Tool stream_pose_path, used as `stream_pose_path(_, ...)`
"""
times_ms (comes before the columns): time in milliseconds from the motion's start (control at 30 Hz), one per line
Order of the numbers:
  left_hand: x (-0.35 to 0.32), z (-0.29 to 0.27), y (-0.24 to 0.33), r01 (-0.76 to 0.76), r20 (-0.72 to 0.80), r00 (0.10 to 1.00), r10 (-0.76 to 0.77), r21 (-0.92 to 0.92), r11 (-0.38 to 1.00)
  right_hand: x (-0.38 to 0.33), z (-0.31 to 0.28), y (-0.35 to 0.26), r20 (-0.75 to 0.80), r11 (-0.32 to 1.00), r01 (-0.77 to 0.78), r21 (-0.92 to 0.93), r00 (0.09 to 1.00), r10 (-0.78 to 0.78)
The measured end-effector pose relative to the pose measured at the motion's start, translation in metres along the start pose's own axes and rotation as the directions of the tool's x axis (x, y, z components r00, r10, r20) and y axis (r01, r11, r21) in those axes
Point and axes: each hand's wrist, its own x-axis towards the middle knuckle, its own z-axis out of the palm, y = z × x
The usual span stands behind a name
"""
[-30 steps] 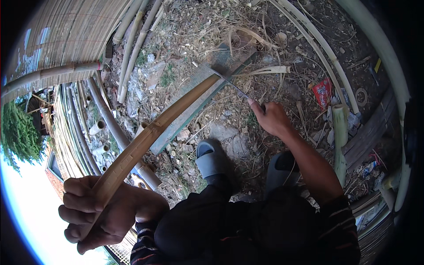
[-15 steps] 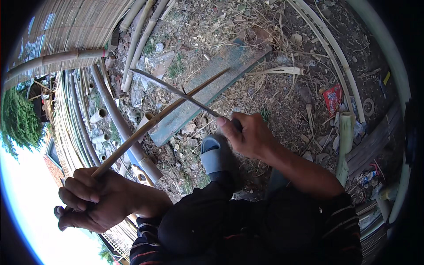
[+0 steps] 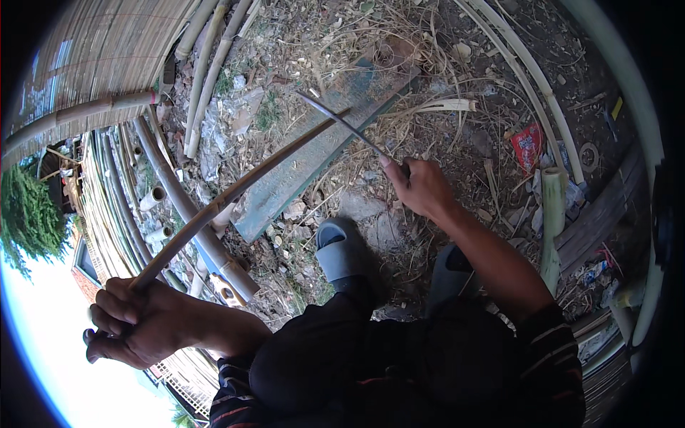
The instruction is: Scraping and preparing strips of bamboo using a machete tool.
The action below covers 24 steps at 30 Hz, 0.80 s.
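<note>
A long, narrow brown bamboo stick (image 3: 235,189) slants from lower left up toward the middle, its near end wrapped in the fingers of my left hand (image 3: 146,321). My right hand (image 3: 422,187) is closed around the handle of a long-bladed knife (image 3: 360,137), thumb laid along the base of the blade. That blade crosses the stick close to its far tip; whether the edge touches the wood I cannot tell. Below the far part of the stick lies a worn green board (image 3: 275,203), flat on the ground.
Grey slippers (image 3: 340,257) on my feet stand near the board. Bamboo poles (image 3: 182,192) and a slatted bamboo screen (image 3: 93,57) fill the left. A cut green bamboo length (image 3: 552,228), a red wrapper (image 3: 526,146) and curved strips lie right. Shavings litter the ground.
The knife has slid along the stick from its middle toward the far tip, my right hand moving up and right. My left hand and the stick have shifted slightly left.
</note>
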Motion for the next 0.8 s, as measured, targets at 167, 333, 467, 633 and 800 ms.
stream_pose_path(167,0.008,-0.010,0.000,-0.010,-0.073,0.997,0.017,0.085,0.996,-0.013,0.000,0.005,-0.041,0.998,0.012,-0.057,0.999,-0.014)
stream_pose_path(333,0.011,0.029,0.007,0.161,-0.264,0.957,-0.118,0.148,0.976,0.001,-0.015,0.034,-0.024,0.963,-0.256,-0.079,0.967,0.255)
stream_pose_path(467,0.012,0.013,0.030,0.353,0.323,0.905,-0.278,-0.203,0.913,-0.013,-0.027,0.000,0.073,0.946,-0.323,0.012,0.944,0.321)
stream_pose_path(633,-0.002,0.042,0.019,0.335,0.508,0.860,-0.042,-0.501,0.798,-0.041,-0.044,-0.081,0.054,0.978,0.070,0.196,0.995,-0.082)
stream_pose_path(800,-0.027,0.035,-0.011,0.338,0.522,0.851,0.063,-0.635,0.694,-0.072,-0.061,-0.117,-0.022,0.827,0.534,0.176,0.842,-0.540)
